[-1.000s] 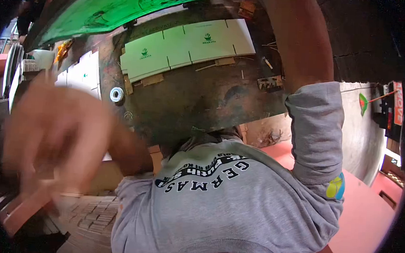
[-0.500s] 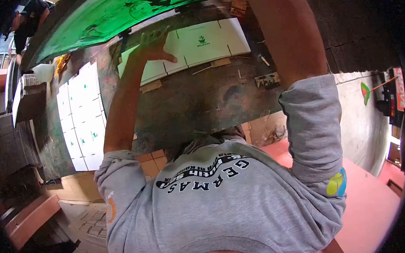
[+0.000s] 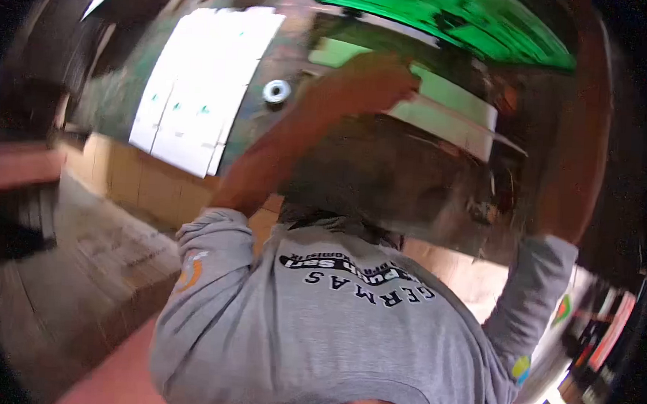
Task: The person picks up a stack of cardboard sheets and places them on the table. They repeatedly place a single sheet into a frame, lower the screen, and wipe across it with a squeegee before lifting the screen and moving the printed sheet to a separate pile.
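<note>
My left hand [image 3: 388,79] is blurred, with its fingers curled together at the near edge of a white sheet [image 3: 460,99] that lies under the raised green screen frame [image 3: 450,18]. A thin pale edge of the sheet stands up a little to the right of my fingers. Green light tints the part of the sheet nearest the screen. My right forearm reaches up along the right side to the top of the view, and the hand itself is out of sight.
Printed white sheets [image 3: 198,86] with small green marks lie on the dark table at the left. A roll of tape [image 3: 276,91] sits between them and my left forearm. Small items [image 3: 482,210] lie near the table's right side. Brown cardboard [image 3: 145,182] is at the lower left.
The view has swung, so the table and screen appear further right. My left hand, spread over the sheet before, has closed at its edge. The tape roll has come into view.
</note>
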The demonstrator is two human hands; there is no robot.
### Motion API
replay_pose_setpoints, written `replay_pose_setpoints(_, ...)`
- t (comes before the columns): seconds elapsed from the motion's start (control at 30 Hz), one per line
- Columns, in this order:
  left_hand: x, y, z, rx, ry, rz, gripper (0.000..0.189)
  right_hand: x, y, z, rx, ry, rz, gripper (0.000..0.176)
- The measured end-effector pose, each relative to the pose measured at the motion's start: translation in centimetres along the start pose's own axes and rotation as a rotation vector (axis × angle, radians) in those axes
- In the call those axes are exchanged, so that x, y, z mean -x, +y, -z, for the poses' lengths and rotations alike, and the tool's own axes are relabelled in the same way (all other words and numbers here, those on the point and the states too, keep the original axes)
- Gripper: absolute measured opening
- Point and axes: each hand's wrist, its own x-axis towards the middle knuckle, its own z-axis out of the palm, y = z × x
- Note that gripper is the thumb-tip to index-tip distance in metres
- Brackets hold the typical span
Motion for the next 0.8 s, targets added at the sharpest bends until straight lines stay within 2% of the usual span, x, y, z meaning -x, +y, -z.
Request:
replay_pose_setpoints(0.03, 2.6, 2.5, 2.4, -0.017, 0.014, 0.048, 0.021, -0.2, -0.3, -0.3, -0.001, -0.016, 0.004, 0.059)
replay_pose_setpoints(0.1, 7.6, 5.6, 5.9, 0.122, 0.074, 0.311, 0.019, -0.7, -0.4, -0.1, 0.014, -0.036, 0.010, 0.058)
replay_pose_setpoints(0.17, 13.1, 5.0, 6.9, 0.328, 0.151, 0.374, 0.025, -1.3, -0.2, -0.2, 0.024, -0.055, 0.012, 0.057)
replay_pose_setpoints(0.23, 18.9, 4.9, 9.9, 0.547, 0.149, 0.595, 0.025, -1.7, 0.2, -0.2, 0.036, -0.068, 0.014, 0.056)
replay_pose_setpoints(0.27, 22.4, 4.3, 9.4, 0.639, 0.368, 0.823, 0.025, -1.9, 0.6, -0.2, 0.045, -0.076, 0.016, 0.056)
replay_pose_setpoints(0.33, 27.0, 2.4, 6.7, 0.843, 1.022, 0.978, 0.027, -2.1, 1.6, 0.1, 0.064, -0.087, 0.020, 0.055)
replay_pose_setpoints(0.37, 28.2, 0.2, 5.8, 0.945, 1.450, 0.867, 0.028, -2.0, 2.1, 0.3, 0.075, -0.093, 0.021, 0.054)
replay_pose_setpoints(0.47, 28.0, -3.6, 6.4, 1.065, 1.931, 0.568, 0.032, -2.5, 4.7, 0.8, 0.101, -0.113, 0.020, 0.053)
replay_pose_setpoints(0.5, 28.8, -6.3, 5.2, 1.085, 2.024, 0.681, 0.029, -2.5, 5.8, 0.8, 0.109, -0.124, 0.026, 0.052)
replay_pose_setpoints(0.57, 26.9, -9.2, 4.7, 1.152, 2.186, 0.743, 0.028, -2.7, 7.6, 0.8, 0.114, -0.124, 0.041, 0.052)
replay_pose_setpoints(0.63, 26.8, -14.9, 2.2, 1.375, 2.335, 0.664, 0.025, -2.5, 9.8, 0.6, 0.099, -0.092, 0.101, 0.051)
replay_pose_setpoints(0.67, 25.8, -15.9, 2.2, 1.412, 2.393, 0.706, 0.025, -2.2, 10.6, 0.6, 0.092, -0.059, 0.122, 0.050)
replay_pose_setpoints(0.73, 24.6, -18.1, 1.5, 1.498, 2.466, 0.802, 0.025, -1.6, 5.1, 1.9, 0.103, -0.192, -0.205, 0.049)
replay_pose_setpoints(0.77, 24.3, -19.7, 1.1, 1.514, 2.493, 0.920, 0.025, -1.8, 5.3, 2.0, 0.108, -0.181, -0.192, 0.049)
replay_pose_setpoints(0.8, 23.8, -19.9, 0.9, 1.515, 2.529, 0.925, 0.026, -1.5, 4.8, 1.8, 0.070, -0.167, -0.166, 0.048)
